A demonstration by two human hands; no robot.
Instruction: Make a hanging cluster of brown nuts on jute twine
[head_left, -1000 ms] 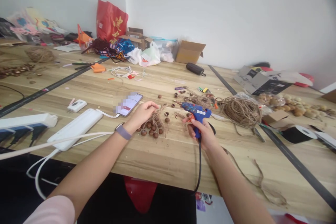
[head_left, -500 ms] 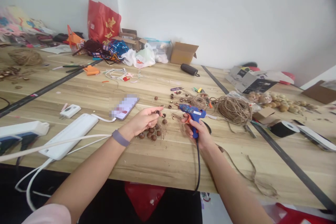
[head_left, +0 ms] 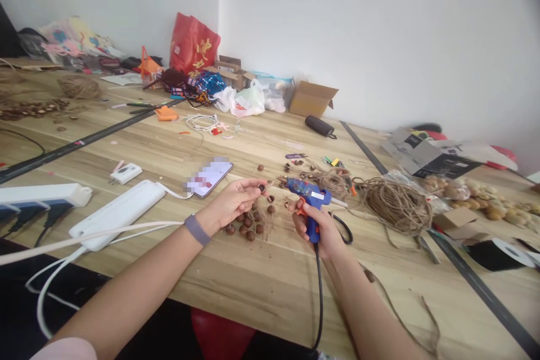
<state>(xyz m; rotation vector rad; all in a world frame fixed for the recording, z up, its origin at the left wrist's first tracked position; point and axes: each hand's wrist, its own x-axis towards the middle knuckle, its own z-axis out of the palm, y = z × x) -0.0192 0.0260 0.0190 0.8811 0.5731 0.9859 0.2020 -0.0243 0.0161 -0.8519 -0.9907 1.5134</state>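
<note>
My right hand point(head_left: 316, 225) is wrapped round a blue glue gun point(head_left: 310, 196) with an orange trigger; its nozzle points left and a black cord hangs from the handle. Between the thumb and fingertips of my left hand point(head_left: 236, 199) is a small brown nutshell point(head_left: 262, 187), its dark hollow side showing. The nozzle is a short way right of the shell, apart from it. Several round brown nuts point(head_left: 250, 235) with thin twine lie on the table just below my left fingers. A few open shell pieces point(head_left: 271, 199) rest between my hands.
A phone point(head_left: 211, 176) and a white power bank point(head_left: 118, 215) with cables lie left. Right are a twine coil point(head_left: 396, 205), pale nuts point(head_left: 493, 208) and a black roll point(head_left: 500, 254). A black case point(head_left: 320, 126), a cardboard box point(head_left: 313, 99) and a red bag point(head_left: 194, 44) stand behind.
The view has turned a little left, so the table items appear shifted right. The shell in my left hand is turned more openly to view. The glue gun stays in my right hand.
</note>
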